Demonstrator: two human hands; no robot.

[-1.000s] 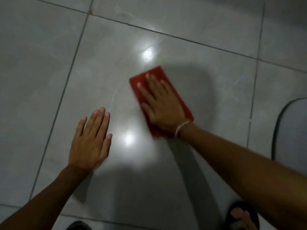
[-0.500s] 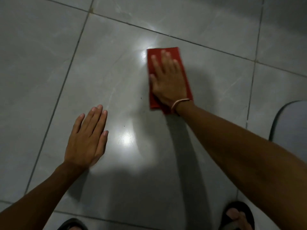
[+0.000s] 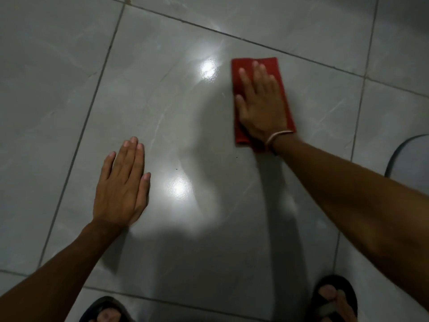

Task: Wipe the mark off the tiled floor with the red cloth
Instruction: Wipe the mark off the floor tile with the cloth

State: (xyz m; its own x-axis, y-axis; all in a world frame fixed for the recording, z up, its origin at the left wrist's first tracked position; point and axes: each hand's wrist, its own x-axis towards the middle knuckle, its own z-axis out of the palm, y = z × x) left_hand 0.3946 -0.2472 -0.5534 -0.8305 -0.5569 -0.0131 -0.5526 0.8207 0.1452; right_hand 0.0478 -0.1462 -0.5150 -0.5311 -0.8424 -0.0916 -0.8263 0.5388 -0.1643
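Right hand (image 3: 262,108) is lying flat and open, palm down, on the red cloth (image 3: 282,96), fingers spread and pointing toward the far edge of the tile. Not clenching anything, just pressing the cloth against the tiled floor (image 3: 162,101). Cloth is sitting as a folded rectangle, long side running away from the person, in the far-right part of the big central tile, near that tile's far grout line (image 3: 290,53) but not touching it. Cloth is showing around the hand on all sides: a strip beyond the fingertips, thin bands left and right, a bit under the wrist. A light band (image 3: 277,137) is circling the right wrist.

Left hand (image 3: 120,187) is resting flat on the same tile, nearer the left grout line, fingers together and straight, gripping nothing. Well apart from the cloth.

Two bright glare spots are showing on the glossy tile: one (image 3: 208,69) just left of the cloth's far corner, one (image 3: 178,187) just right of the left hand. A few tiny dark specks (image 3: 236,157) are lying between the hands; can't tell whether any of them is the mark.

Both feet in dark sandals are showing at the near edge: left sandal (image 3: 105,309), right sandal (image 3: 334,298). A curved dark-edged object (image 3: 394,156) is cutting in at the right edge, can't tell what it is.
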